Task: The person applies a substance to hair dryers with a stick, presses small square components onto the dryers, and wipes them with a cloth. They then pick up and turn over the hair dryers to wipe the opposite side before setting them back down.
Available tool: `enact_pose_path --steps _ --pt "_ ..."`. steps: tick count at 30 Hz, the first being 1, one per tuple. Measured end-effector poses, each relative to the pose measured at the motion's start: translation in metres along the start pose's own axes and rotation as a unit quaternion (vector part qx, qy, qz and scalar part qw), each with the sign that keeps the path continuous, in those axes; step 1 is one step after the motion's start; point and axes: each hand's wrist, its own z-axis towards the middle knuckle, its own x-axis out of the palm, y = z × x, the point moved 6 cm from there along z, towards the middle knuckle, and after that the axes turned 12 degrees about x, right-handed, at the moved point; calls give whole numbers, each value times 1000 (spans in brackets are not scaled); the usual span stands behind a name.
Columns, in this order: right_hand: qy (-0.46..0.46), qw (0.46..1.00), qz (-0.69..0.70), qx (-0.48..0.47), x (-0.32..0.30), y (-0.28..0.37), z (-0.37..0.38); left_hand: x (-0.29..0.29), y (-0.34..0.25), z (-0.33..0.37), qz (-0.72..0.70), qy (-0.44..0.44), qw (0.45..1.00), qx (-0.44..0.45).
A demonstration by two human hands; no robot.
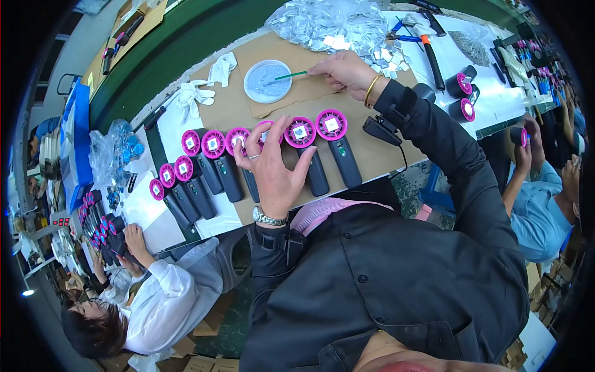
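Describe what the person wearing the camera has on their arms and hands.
Both arms are in dark charcoal long sleeves of a buttoned jacket. The left hand has a silver metal wristwatch at the wrist and a thin ring on one finger. The right hand has a gold bangle at the wrist; a black strap wraps that cuff.

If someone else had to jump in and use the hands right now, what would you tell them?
Left hand: spread open, fingers resting on the row of black handheld units with pink round heads, at the fourth from the right. It grips nothing.
Right hand: pinching a thin green stick whose tip reaches into the round shallow dish of grey paste on the brown cardboard sheet.
Done: the pink heads in view each carry a small white square in the middle.
Left: cannot tell which heads have paste yet. A clear bag of silvery squares lies behind the dish.
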Motion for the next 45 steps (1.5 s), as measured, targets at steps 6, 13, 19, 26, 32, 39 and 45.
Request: enact_pose_path --steps 6,13,19,26,32,39,45 --pt "50 992 83 -82 6 23 -31 -1 0 0 -1 2 1000 -2" --pt "-46 996 -18 -70 -5 20 -41 1 -1 1 5 0 1000 6" --pt "20 994 64 -82 -8 27 -49 0 -6 2 15 10 1000 12" --pt "53 991 70 -99 -18 35 -97 1 -8 3 6 -4 1000 12" --pt "-43 986 4 -162 -41 3 -177 0 -17 8 -5 0 1000 17" --pt "-163 874 -248 -384 -43 -31 -223 10 -26 17 -16 5 999 44" --pt "-142 674 -427 -586 -21 -37 -239 15 -30 23 -3 13 999 51"
